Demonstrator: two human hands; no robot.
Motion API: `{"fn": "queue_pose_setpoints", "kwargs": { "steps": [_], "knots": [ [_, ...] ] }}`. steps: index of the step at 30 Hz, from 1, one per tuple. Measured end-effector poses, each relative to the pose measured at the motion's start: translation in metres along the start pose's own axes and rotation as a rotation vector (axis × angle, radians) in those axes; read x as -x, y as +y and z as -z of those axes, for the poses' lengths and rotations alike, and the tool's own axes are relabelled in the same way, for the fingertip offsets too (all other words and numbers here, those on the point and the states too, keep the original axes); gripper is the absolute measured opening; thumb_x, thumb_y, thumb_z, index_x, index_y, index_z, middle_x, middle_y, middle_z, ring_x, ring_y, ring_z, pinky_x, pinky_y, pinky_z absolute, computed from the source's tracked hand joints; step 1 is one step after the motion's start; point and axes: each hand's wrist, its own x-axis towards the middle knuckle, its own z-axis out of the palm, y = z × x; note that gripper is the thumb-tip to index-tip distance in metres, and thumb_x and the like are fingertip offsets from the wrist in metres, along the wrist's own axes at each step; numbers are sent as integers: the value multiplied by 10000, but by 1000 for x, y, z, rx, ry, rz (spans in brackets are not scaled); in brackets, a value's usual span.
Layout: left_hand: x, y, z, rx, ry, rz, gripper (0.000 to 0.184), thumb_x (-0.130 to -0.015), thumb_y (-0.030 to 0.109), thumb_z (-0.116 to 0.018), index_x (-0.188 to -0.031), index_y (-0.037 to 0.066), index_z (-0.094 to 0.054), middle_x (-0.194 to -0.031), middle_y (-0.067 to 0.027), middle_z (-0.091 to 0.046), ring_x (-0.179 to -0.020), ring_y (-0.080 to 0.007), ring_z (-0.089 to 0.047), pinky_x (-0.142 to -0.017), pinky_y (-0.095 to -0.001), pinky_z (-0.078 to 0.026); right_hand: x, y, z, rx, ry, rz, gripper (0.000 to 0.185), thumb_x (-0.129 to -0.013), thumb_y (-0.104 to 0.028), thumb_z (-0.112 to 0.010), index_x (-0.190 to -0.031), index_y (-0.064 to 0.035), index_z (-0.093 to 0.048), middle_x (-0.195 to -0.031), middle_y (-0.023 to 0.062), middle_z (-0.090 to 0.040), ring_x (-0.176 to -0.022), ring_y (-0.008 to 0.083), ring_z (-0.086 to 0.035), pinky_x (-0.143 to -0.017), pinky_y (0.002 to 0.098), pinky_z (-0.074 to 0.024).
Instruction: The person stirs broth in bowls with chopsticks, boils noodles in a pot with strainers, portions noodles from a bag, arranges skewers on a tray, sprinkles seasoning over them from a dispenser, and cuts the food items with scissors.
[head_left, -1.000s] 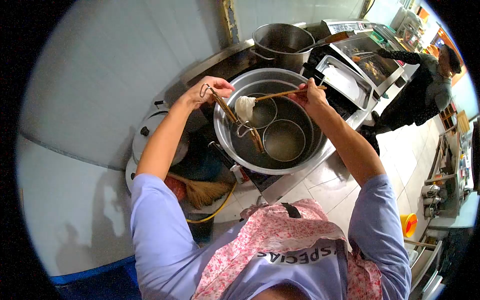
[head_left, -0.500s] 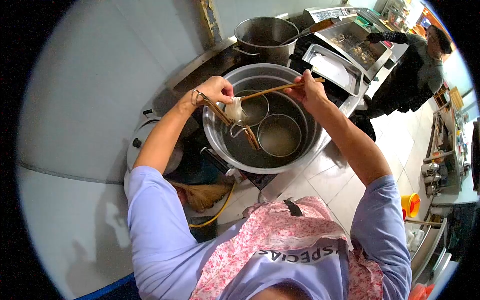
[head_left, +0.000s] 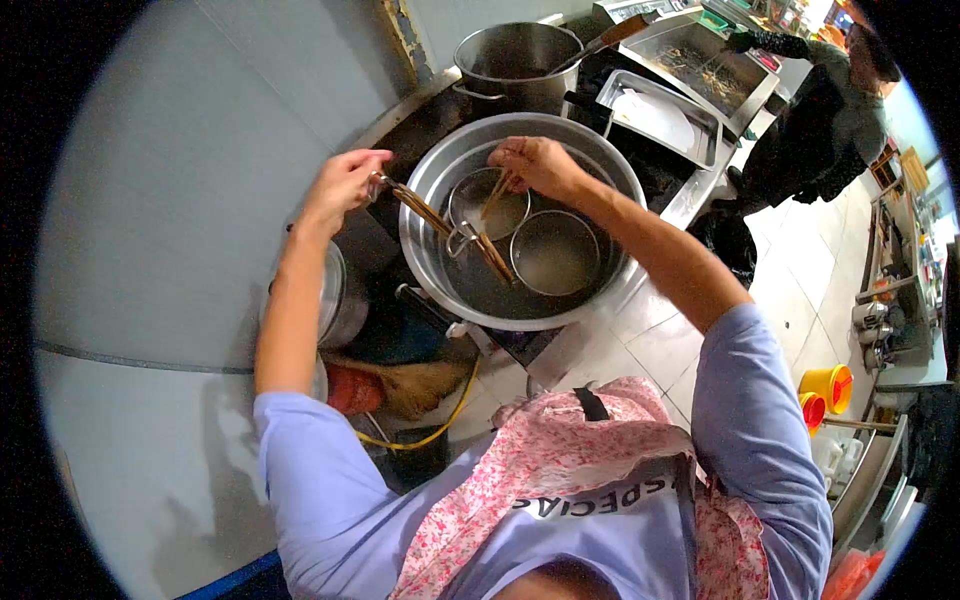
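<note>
A wide metal pot [head_left: 418, 275] of cloudy liquid stands in front of me. Two round strainer baskets sit in it: a rear one [head_left: 462, 222] and a front one [head_left: 556, 258]. Their wooden handles [head_left: 425, 212] with metal hooks slant across the pot's left side. My right hand [head_left: 540, 165] grips chopsticks [head_left: 492, 196] above the rear basket, tips pointing down into it. My left hand [head_left: 345, 188] is left of the rim, beside a handle's hooked end, fingers stretched out with nothing visible in them. Whether it touches the hook I cannot tell.
Behind stands a tall pot [head_left: 515, 90] with a long-handled utensil [head_left: 605, 42] in it. A metal tray [head_left: 708, 150] holds something flat and white. At right, a person in dark clothing [head_left: 815, 140] reaches toward a fryer-like basin [head_left: 700, 60]. A broom [head_left: 415, 385] and yellow hose [head_left: 440, 430] lie low left.
My left hand has let go of the pale, noodle-like strands and moved left, off the pot. My right hand has come inward, turning the chopsticks from nearly level to pointing down into the rear basket.
</note>
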Motion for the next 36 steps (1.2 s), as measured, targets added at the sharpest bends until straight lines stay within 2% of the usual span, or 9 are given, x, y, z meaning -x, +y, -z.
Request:
{"fn": "queue_pose_setpoints", "kwargs": {
  "steps": [6,17,21,23,25,27,31,33,36],
  "knots": [
    [117,22,-15,43,430,-210,263,-920,135,-539,-1160,42,-592,-796,16,-565,-627,-11,-429,-537,-151,-350,59,-78,71,223,64,160,250,-927,-276,-519,-993,-61,-627,-794,48,-652,-665,143,-615,-611,275,-519],
    [151,44,-144,-320,231,-534,637,-807,169,-683,-1358,49,-386,-1255,-100,-506,-958,-141,-508,-717,-259,-439,81,-37,43,237,-241,110,227,-921,-205,-525,-1062,-70,-639,-972,54,-661,-785,140,-632,-639,273,-538],
    [124,46,-160,-203,246,-464,702,-810,173,-682,-1396,62,-311,-1282,-125,-492,-1019,-172,-508,-776,-290,-427,75,13,40,525,-369,313,218,-845,-239,-568,-1021,-152,-664,-939,78,-670,-828,268,-647,-754,365,-510],
    [115,44,-164,-155,242,-428,694,-821,145,-663,-1403,71,-292,-1284,-166,-479,-1056,-199,-501,-813,-300,-422,85,-12,37,172,-423,18,184,-871,-168,-566,-994,-64,-655,-979,68,-669,-798,205,-645,-724,313,-531],
    [112,43,-166,-100,240,-405,690,-825,133,-653,-1406,75,-286,-1285,-183,-473,-1071,-212,-499,-828,-308,-422,60,30,34,497,-155,486,197,-842,-145,-573,-1016,-89,-644,-946,71,-665,-819,239,-644,-757,327,-521],
    [111,42,-166,-77,250,-396,685,-836,102,-634,-1413,83,-266,-1293,-203,-460,-1123,-239,-485,-873,-335,-424,63,16,20,797,-451,297,245,-840,-195,-566,-1069,-124,-620,-897,59,-660,-807,239,-642,-735,328,-519],
    [108,18,-159,29,245,-375,695,-850,81,-598,-1435,109,-225,-1333,-217,-400,-1177,-282,-442,-957,-388,-402,67,7,18,274,-149,581,217,-873,-284,-518,-937,-135,-662,-836,117,-662,-748,308,-627,-674,397,-496],
    [115,19,-161,82,299,-344,681,-865,103,-597,-1435,109,-225,-1340,-221,-396,-1203,-294,-418,-990,-408,-374,68,5,11,774,-249,384,225,-876,-306,-514,-901,-129,-652,-785,143,-648,-724,336,-621,-651,418,-488],
    [122,23,-165,166,351,-332,621,-900,103,-544,-1435,102,-230,-1367,-211,-383,-1224,-275,-413,-1039,-394,-306,101,-25,32,506,-143,423,200,-868,-280,-527,-864,-122,-650,-778,153,-641,-725,352,-616,-628,445,-481]
  ]
}}
